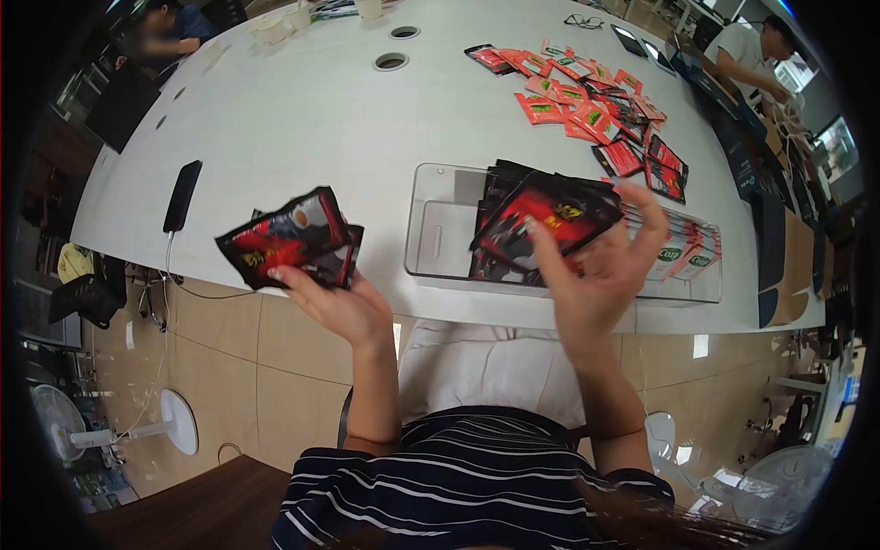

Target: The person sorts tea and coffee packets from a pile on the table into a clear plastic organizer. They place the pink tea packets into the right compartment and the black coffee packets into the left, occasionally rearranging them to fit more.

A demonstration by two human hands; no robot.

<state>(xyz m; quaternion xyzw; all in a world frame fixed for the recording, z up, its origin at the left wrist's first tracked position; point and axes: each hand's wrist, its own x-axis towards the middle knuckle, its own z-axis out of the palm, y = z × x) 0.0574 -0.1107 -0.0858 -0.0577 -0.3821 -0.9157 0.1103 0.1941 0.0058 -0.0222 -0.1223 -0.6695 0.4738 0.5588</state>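
Head view: two hands, both mine, are raised in front of one white table. My left hand is closed on a small stack of dark sachets. I count at least two, black and red with a glossy foil sheen, and the thumb presses on the front of the top one. The forearm stands nearly upright and the wrist is bent back. My right hand grips a thicker fan of sachets of the same kind, too overlapped to count. The thumb lies across the front and the other fingers are spread behind. The fan hangs over the one clear tray, a rectangular box of hard plastic near the table's edge. More dark packets stand on edge in it, and a row of white-green sachets fills its right end. Beyond the tray lies a loose heap of flat red sachets, well over a dozen. One black phone lies to the left, and two round holes sit further back
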